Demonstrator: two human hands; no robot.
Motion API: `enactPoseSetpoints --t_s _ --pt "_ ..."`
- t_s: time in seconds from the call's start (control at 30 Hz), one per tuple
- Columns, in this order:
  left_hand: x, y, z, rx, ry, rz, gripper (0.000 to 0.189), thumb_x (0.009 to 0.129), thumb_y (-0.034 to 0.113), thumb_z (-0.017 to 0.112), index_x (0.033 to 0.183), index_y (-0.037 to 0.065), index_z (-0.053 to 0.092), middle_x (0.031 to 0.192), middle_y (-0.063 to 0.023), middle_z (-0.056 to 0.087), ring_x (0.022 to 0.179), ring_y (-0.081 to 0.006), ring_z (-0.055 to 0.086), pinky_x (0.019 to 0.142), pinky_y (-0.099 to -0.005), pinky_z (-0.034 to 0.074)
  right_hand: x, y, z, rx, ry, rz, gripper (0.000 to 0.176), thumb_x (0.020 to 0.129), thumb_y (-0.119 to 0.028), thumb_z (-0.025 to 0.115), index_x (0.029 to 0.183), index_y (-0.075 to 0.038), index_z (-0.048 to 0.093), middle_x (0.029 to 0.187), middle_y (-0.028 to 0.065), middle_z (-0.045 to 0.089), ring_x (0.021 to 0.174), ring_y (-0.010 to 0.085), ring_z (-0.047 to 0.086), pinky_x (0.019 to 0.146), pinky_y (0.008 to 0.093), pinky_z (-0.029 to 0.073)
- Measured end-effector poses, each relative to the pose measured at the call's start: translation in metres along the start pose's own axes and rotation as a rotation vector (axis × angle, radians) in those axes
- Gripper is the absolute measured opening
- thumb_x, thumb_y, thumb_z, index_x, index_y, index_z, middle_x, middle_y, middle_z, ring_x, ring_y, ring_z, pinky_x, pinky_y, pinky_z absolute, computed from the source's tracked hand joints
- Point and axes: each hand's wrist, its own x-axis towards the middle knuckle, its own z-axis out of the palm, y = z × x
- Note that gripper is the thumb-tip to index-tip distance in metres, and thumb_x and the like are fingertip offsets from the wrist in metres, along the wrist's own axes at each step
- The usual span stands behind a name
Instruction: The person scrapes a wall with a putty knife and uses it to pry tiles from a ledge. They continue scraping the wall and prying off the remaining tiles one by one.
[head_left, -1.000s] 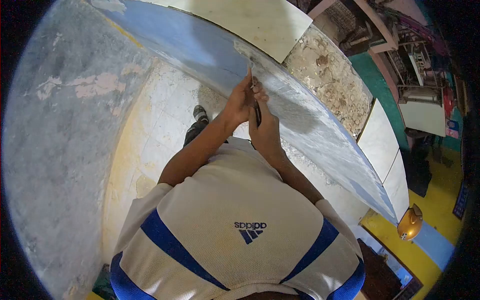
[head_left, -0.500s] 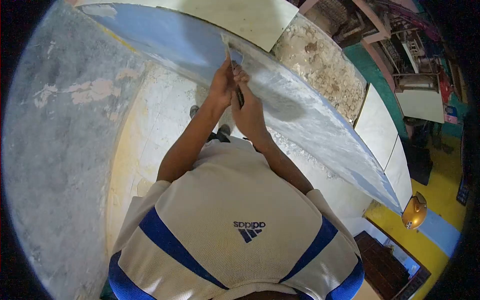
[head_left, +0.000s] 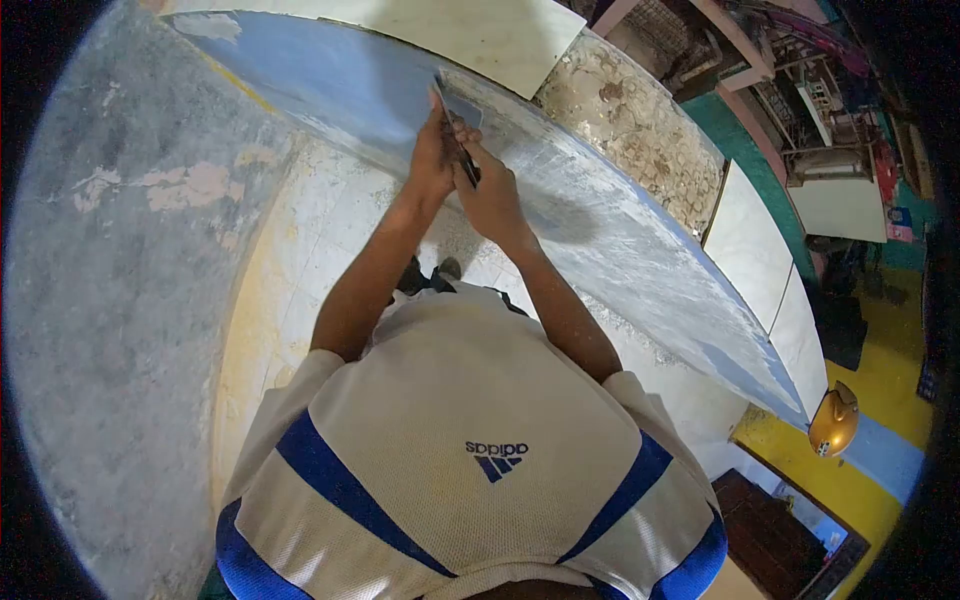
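Observation:
My right hand (head_left: 490, 200) is closed around the dark handle of a scraper (head_left: 471, 168). Its thin blade points up and meets the blue-painted wall (head_left: 340, 85). My left hand (head_left: 432, 155) presses close against the right one, gripping the scraper near the blade, with its thumb stretched up along the edge. Part of the blade is hidden behind the fingers. Around the blade the paint is blue on the left side, while pale, scraped grey-white surface runs off to the right.
White tiles (head_left: 440, 40) cap the wall, with a rough patch of broken mortar (head_left: 640, 110) between them. A pale, dusty floor (head_left: 330, 220) lies below. At left stands a worn grey wall (head_left: 110, 330). A gold helmet (head_left: 833, 422) sits at far right.
Both hands and the scraper have shifted slightly left and up along the wall. The blade now shows as a thin upright edge beside my left thumb.

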Motion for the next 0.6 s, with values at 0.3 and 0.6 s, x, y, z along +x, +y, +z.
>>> enactPoseSetpoints --t_s 0.3,0.6 --pt "-0.040 -0.062 -0.004 0.004 -0.148 -0.262 0.034 0.104 0.041 0.054 0.088 0.011 0.056 0.079 -0.0009 0.054 0.074 -0.0163 0.052 0.078 -0.0356 0.049 -0.063 0.008 -0.031 -0.005 0.149 0.028 0.040 0.097 -0.008 0.058 0.136 0.002 0.053 0.108 0.0324 0.064 0.105 0.0462 0.066 0.082 0.0394 0.054" --pt "-0.031 -0.082 -0.019 -0.193 -0.307 -0.323 0.034 0.104 0.045 0.052 0.089 0.014 0.053 0.076 0.0005 0.049 0.074 -0.0160 0.051 0.077 -0.0346 0.047 -0.067 0.017 -0.030 -0.006 0.204 0.061 0.033 0.095 -0.005 0.060 0.127 0.002 0.059 0.097 0.0307 0.064 0.088 0.0450 0.067 0.072 0.0402 0.054"
